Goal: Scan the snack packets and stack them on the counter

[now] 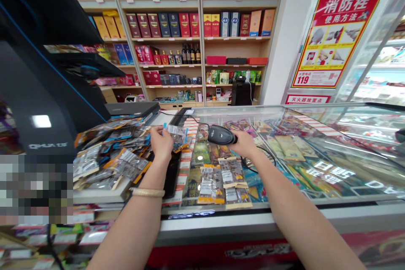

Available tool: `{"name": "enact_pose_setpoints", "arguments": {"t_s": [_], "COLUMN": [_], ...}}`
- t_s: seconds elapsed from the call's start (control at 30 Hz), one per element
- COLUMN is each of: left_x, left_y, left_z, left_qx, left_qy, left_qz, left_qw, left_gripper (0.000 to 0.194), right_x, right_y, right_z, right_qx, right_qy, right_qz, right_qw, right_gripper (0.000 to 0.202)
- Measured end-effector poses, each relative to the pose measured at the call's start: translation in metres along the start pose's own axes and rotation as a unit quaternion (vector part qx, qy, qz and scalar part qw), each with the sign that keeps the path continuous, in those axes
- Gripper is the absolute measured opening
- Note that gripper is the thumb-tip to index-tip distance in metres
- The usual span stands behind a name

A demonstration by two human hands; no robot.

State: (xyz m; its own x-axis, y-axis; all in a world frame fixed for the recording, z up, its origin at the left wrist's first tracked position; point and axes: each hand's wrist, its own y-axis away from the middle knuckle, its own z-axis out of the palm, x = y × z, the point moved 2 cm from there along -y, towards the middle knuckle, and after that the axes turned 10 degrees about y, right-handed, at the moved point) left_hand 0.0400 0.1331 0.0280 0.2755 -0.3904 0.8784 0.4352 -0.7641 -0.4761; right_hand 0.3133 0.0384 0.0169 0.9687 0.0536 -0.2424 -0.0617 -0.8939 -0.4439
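My left hand (pixel 161 140) pinches a small clear packet with a blue edge (pixel 177 132), held over the right side of a large heap of similar packets (pixel 126 164). In my right hand (pixel 244 144) is a black handheld scanner (pixel 221 135), its head pointing left toward that packet. The scanner is above the freezer's glass top (pixel 196 164), and its cable trails beside my wrist. Several packets with orange or cream edges (pixel 211 183) lie on the glass below the scanner, nearer to me.
A dark checkout machine with a screen (pixel 47 93) stands close on the left. Frozen goods (pixel 287 147) show through the glass on the right. Shelves of boxed bottles (pixel 171 25) and a red and yellow wall sign (pixel 338 38) are at the back.
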Motion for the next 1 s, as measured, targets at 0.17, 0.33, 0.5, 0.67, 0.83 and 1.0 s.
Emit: {"name": "enact_pose_setpoints", "arguments": {"t_s": [0.17,0.33,0.5,0.67,0.83,1.0], "left_x": [0.021,0.026,0.018,0.015,0.019,0.02], "left_y": [0.01,0.031,0.058,0.069,0.069,0.054], "left_z": [-0.008,0.014,0.021,0.023,0.02,0.014], "left_qx": [0.034,-0.357,-0.638,-0.666,-0.664,-0.518], "left_qy": [-0.15,-0.015,-0.052,-0.05,-0.025,0.022], "left_qz": [0.106,0.094,0.02,0.001,-0.032,-0.172], "left_qw": [0.982,0.929,0.768,0.744,0.747,0.838], "left_gripper": [0.036,0.018,0.023,0.015,0.012,0.014], "right_x": [-0.001,0.0,-0.001,-0.002,-0.001,0.001], "right_y": [0.0,0.0,0.002,0.003,0.002,0.002], "right_z": [-0.002,-0.003,-0.006,-0.006,-0.004,-0.005], "right_qx": [0.006,0.015,0.018,0.019,0.015,0.029], "right_qy": [0.004,-0.006,-0.009,-0.002,-0.012,-0.025], "right_qz": [0.013,0.019,0.012,0.008,0.008,0.014], "right_qw": [1.0,1.0,1.0,1.0,1.0,0.999], "right_gripper": [0.029,0.035,0.033,0.031,0.033,0.033]}}
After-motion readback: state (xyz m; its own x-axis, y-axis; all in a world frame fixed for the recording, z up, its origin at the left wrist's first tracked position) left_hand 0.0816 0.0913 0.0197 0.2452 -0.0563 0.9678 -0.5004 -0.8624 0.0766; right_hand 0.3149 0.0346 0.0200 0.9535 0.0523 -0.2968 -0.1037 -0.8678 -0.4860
